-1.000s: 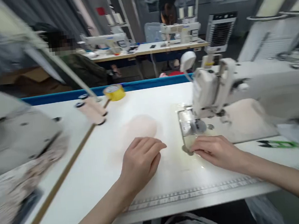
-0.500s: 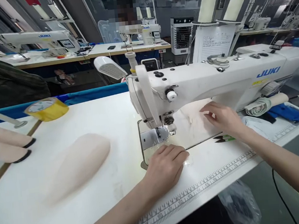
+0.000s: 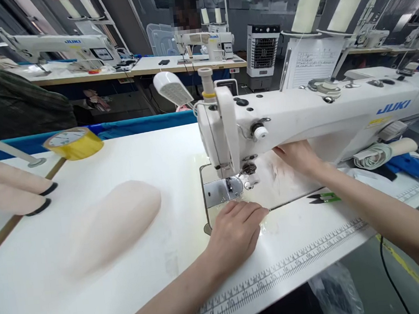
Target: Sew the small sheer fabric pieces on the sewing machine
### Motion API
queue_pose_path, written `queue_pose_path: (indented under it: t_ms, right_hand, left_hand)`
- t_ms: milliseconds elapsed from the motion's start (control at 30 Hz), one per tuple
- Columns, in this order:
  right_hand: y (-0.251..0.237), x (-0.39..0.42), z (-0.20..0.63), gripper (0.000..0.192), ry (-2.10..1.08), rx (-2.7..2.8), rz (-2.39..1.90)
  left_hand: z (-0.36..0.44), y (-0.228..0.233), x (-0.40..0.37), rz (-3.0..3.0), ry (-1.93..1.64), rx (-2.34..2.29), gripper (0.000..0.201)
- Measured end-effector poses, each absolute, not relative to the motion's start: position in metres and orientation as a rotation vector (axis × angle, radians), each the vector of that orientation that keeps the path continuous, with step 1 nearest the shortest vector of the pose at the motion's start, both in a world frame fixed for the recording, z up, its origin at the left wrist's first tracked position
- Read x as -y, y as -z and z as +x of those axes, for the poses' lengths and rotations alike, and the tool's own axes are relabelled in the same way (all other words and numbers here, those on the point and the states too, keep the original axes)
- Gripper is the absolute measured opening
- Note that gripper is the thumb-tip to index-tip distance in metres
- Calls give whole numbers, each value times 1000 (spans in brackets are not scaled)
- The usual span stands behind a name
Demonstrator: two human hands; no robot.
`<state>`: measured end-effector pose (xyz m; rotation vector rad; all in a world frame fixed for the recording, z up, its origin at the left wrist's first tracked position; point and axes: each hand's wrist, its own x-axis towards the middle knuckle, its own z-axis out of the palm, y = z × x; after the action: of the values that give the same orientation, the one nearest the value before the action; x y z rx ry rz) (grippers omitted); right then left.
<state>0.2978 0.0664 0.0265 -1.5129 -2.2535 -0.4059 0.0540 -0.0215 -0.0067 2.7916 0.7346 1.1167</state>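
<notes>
— Fabric (image 3: 289,179) lies under the machine (image 3: 302,118) arm, right hand (image 3: 296,156) now pushed further in, flat on it, gripping nothing.
— Left hand (image 3: 237,231)?
— Stays loosely curled, palm down by the needle plate (image 3: 222,190), holding nothing.
— Around them?
— White surface (image 3: 150,157): beige piece (image 3: 116,225), yellow tape (image 3: 73,143), snips (image 3: 322,198). More machines behind.

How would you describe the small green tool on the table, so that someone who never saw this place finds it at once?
Start at the big white sewing machine on the white table. Look in front of its long arm, just under the forearm of the right hand, which reaches beneath the machine. There lie the thread snips, the only green-handled thing with dark pointed blades; the items farther right are blue or cream.
</notes>
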Motion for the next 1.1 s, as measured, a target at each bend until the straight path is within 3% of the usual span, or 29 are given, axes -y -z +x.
queue_pose_path:
  t_ms: [200, 333, 400, 467, 533, 667, 767, 1000, 1100]
  right_hand:
    - [-26, -15, 292, 15, 483, 2462, -999]
    - [-27, 36, 257, 10, 308, 2377, -801]
    - [-29, 53, 242, 8, 160, 2299, -788]
    - [-33, 61, 236, 7, -150, 2152, -904]
    - [-37, 60, 237, 17, -621, 1890, -1119]
    - [-35, 52, 247, 35, -1500, 1353, -1224]
    - [-29, 52, 246, 37, -1881, 1168, -1132]
    - [-25, 54, 240, 32, -1739, 1277, -1230]
    - [-26, 50, 245, 33, -1712, 1426, -1257]
  left_hand:
    - [55, 5, 24, 2634, -1085, -941, 33]
    - [57, 1, 30, 2462, -1036, -941, 78]
    - [56, -4, 34, 2360, -993, -845, 64]
    - [54, -10, 35, 2215, -925, -752, 35]
    - [50, -18, 33, 1987, -854, -701, 20]
    - [38, -34, 18, 1445, -804, -747, 21]
    - [30, -45, 8, 1281, -677, -871, 20]
    - [18, -53, 3, 1422, -401, -1010, 41]
    - [11, -47, 3, 1482, -312, -1032, 35]
